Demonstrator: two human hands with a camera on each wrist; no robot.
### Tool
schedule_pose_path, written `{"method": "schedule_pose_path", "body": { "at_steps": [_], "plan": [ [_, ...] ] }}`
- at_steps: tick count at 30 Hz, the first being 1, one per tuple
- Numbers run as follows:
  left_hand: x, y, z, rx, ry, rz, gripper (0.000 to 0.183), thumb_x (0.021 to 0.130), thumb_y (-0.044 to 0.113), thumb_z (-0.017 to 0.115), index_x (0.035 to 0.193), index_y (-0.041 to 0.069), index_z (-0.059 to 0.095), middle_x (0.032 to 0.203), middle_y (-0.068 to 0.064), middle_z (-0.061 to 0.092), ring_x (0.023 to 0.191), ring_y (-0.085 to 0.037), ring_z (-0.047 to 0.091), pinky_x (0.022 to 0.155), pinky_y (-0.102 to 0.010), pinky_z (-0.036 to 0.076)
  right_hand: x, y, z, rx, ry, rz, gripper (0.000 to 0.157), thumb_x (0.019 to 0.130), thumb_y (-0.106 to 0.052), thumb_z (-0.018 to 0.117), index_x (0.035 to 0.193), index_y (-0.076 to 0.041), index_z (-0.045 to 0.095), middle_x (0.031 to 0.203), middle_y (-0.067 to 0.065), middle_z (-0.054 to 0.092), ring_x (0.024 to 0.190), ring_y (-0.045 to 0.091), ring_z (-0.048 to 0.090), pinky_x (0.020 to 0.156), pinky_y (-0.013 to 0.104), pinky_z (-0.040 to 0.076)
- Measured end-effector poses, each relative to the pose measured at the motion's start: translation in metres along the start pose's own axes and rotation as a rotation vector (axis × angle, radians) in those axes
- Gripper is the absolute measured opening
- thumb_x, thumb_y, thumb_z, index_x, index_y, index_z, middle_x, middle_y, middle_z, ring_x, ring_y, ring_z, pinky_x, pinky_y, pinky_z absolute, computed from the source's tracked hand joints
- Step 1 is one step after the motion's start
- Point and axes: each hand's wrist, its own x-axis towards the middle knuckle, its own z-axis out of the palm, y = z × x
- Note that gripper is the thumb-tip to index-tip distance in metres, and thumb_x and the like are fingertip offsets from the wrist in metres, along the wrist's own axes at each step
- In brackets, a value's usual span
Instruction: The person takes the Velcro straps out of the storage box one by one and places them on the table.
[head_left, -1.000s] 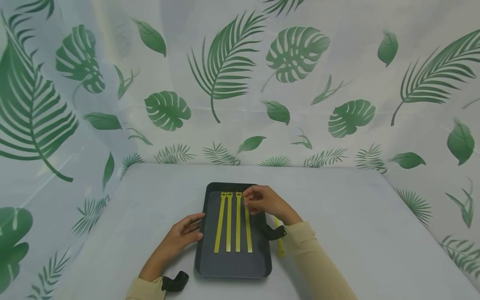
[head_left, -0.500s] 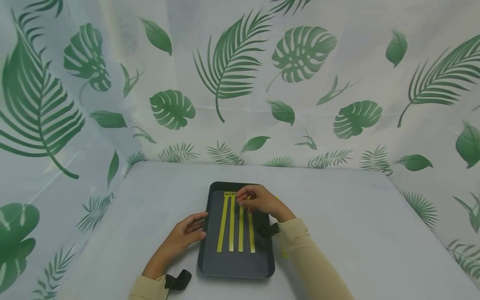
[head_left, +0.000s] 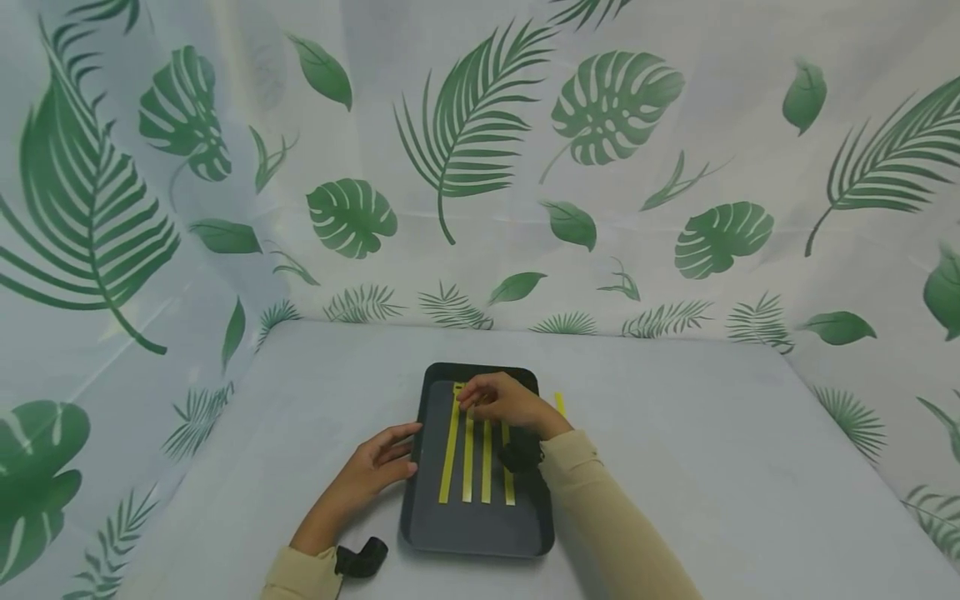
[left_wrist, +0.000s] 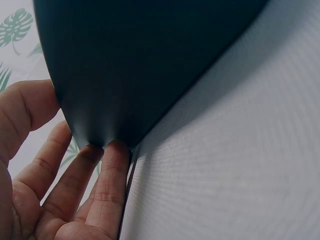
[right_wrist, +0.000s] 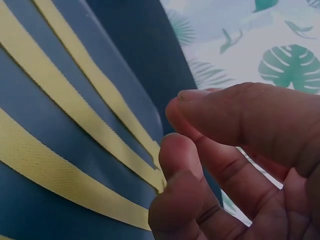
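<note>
A dark grey tray (head_left: 480, 533) lies on the white table. Several yellow strap ties (head_left: 448, 462) with slotted heads lie lengthwise in it, side by side. My left hand (head_left: 375, 468) has its fingertips against the tray's left wall; in the left wrist view the extended fingers (left_wrist: 107, 195) touch the tray's outer side. Over the heads at the far end is my right hand (head_left: 508, 402), covering most of them. In the right wrist view its fingers are loosely bent, with the fingertips (right_wrist: 175, 200) right at the strap ends and nothing visible between thumb and forefinger.
Another yellow strap (head_left: 559, 403) lies on the table just right of the tray, partly behind the right sleeve (head_left: 600, 500). A white curtain (head_left: 480, 275) with green leaves closes off the back and sides of the table (head_left: 712, 433).
My right hand has moved left across the strap heads, from the rightmost strap toward the leftmost ones. The left hand stays at the tray's side. The view has shifted slightly.
</note>
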Motion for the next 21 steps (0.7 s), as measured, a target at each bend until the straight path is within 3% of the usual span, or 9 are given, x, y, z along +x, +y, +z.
{"method": "schedule_pose_path", "body": {
  "at_steps": [4, 11, 21],
  "plan": [
    [0.000, 0.001, 0.000, -0.017, -0.007, -0.008, 0.066, 0.106, 0.012, 0.067, 0.162, -0.007, 0.039, 0.168, -0.033, 0.035, 0.154, -0.053, 0.036, 0.111, -0.039, 0.053, 0.005, 0.003, 0.002, -0.029, -0.031, -0.013, 0.027, 0.098, 0.011, 0.064, 0.124, 0.015, 0.068, 0.117, 0.029, 0.073, 0.098, 0.032, 0.074, 0.072, 0.031, 0.057],
    [0.000, 0.002, 0.000, -0.019, -0.002, -0.016, 0.066, 0.106, 0.012, 0.067, 0.162, -0.007, 0.040, 0.169, -0.031, 0.036, 0.155, -0.052, 0.036, 0.113, -0.042, 0.052, 0.015, 0.005, 0.005, -0.047, -0.089, -0.042, 0.029, 0.095, 0.015, 0.064, 0.123, 0.015, 0.068, 0.118, 0.027, 0.073, 0.107, 0.037, 0.072, 0.078, 0.026, 0.057],
    [0.000, 0.001, 0.000, -0.013, -0.005, -0.005, 0.064, 0.106, 0.010, 0.067, 0.162, -0.008, 0.040, 0.169, -0.033, 0.033, 0.154, -0.054, 0.036, 0.110, -0.037, 0.054, 0.029, 0.013, 0.010, -0.112, -0.111, -0.018, 0.026, 0.093, 0.015, 0.067, 0.118, 0.009, 0.072, 0.112, 0.020, 0.078, 0.098, 0.018, 0.072, 0.078, 0.025, 0.057]
  ]
}}
